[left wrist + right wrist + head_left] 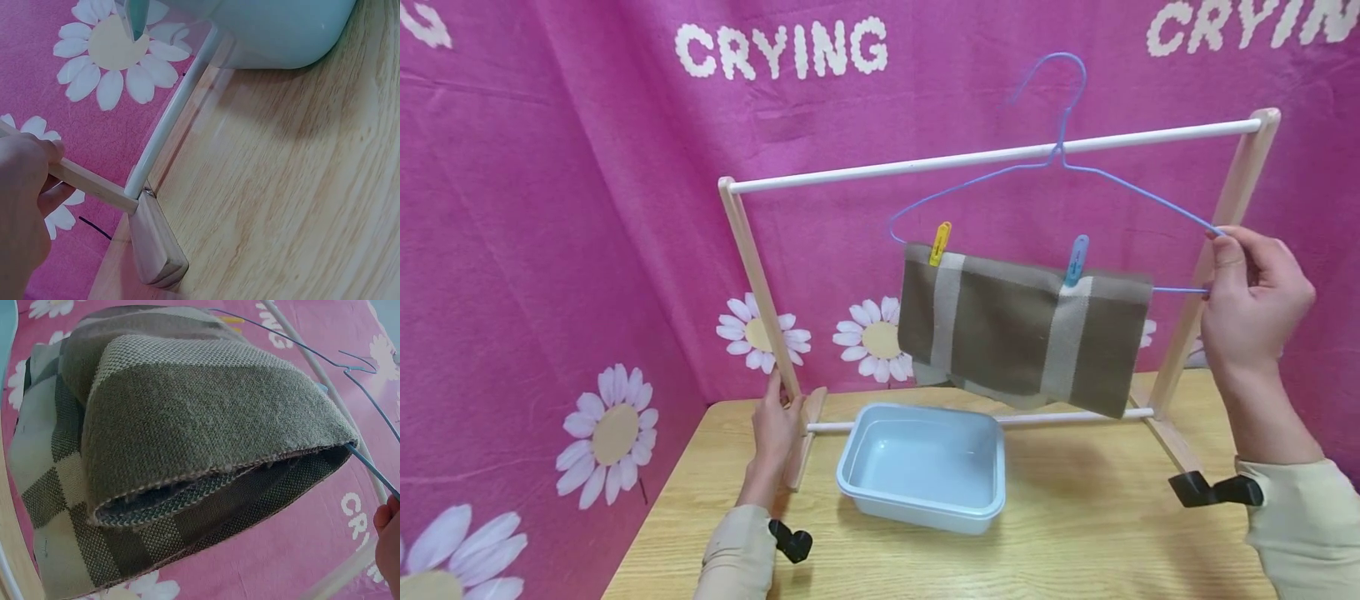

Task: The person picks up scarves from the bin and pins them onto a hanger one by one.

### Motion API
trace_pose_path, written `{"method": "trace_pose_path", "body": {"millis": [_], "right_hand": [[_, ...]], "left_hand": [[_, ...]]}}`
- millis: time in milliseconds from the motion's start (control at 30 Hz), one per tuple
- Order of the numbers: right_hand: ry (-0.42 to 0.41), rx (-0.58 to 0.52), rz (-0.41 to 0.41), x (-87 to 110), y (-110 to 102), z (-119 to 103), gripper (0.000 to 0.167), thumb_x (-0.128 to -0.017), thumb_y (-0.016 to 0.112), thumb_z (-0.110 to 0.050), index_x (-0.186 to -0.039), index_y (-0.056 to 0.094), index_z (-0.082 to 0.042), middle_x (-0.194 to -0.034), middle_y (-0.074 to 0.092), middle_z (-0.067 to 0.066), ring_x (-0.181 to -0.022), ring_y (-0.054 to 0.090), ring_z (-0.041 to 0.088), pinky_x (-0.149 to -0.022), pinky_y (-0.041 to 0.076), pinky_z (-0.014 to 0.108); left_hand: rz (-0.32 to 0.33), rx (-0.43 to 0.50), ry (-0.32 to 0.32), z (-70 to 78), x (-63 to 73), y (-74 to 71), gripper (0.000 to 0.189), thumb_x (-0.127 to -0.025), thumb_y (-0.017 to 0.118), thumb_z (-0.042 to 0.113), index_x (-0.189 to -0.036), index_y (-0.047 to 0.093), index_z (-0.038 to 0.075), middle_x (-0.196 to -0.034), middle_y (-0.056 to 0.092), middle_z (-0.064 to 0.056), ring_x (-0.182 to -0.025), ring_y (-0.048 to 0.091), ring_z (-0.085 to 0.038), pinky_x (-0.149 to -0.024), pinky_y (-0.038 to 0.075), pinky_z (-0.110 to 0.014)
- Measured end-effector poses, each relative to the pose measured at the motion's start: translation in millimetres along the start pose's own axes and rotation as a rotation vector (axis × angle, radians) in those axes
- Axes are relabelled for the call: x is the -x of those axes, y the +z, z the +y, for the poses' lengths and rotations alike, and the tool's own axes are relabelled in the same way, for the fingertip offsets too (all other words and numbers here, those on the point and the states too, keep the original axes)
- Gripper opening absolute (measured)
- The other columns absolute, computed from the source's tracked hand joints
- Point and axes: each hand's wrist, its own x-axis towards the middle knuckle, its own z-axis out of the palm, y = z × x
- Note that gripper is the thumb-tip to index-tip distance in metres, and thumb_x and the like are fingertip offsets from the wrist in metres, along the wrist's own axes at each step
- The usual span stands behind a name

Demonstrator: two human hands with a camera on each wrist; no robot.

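Note:
My right hand (1255,300) pinches the right corner of a blue wire hanger (1157,200). Over the hanger's lower bar hangs a folded brown cloth (1000,325) with pale stripes; the right wrist view shows its layered open edge. A yellow clothespin (940,243) and a blue clothespin (1077,260) clip its top edge. The hanger's hook rises above the white top rail (887,167) of a small wooden drying rack. Low on the rack's left post (758,292), my left hand (777,425) grips the wood, its fingers curled round it in the left wrist view (22,194).
A light blue plastic basin (925,508) stands on the wooden table (1075,517) in front of the rack's lower rail (1075,417). Behind and to the left hangs a pink curtain (587,208) with daisies and white lettering.

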Motion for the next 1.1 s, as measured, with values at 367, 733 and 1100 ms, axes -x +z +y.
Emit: {"method": "trace_pose_path", "body": {"millis": [367, 733, 1100], "right_hand": [[0.027, 0.19, 0.035, -12.5, -8, 17, 0.017, -0.093, 0.067, -0.014, -0.099, 0.079, -0.004, -0.069, 0.05, -0.029, -0.065, 0.04, -0.009, -0.066, 0.03, 0.012], [0.031, 0.231, 0.053, -7.9, -15, 18, 0.014, -0.092, 0.067, -0.012, -0.097, 0.08, -0.011, -0.066, 0.046, -0.029, -0.063, 0.037, -0.01, -0.065, 0.028, 0.012], [0.056, 0.257, 0.048, -1.2, -24, 29, 0.018, -0.092, 0.067, -0.011, -0.1, 0.078, 0.0, -0.065, 0.045, -0.028, -0.063, 0.039, -0.011, -0.065, 0.03, 0.012]], "left_hand": [[-0.036, 0.043, -0.012, 0.8, -0.4, -3.7, 0.061, -0.091, 0.069, 0.004, -0.145, 0.046, 0.018, -0.122, 0.067, -0.022, -0.106, 0.069, -0.037, -0.082, 0.058, -0.05], [-0.026, 0.035, 0.005, -0.7, -2.5, -2.6, 0.055, -0.09, 0.07, 0.004, -0.14, 0.049, 0.014, -0.118, 0.068, -0.022, -0.104, 0.07, -0.037, -0.085, 0.057, -0.051], [-0.018, 0.051, -0.004, 1.7, 0.4, -2.8, 0.055, -0.089, 0.071, 0.002, -0.138, 0.051, 0.014, -0.115, 0.069, -0.022, -0.104, 0.07, -0.038, -0.085, 0.057, -0.052]]}}
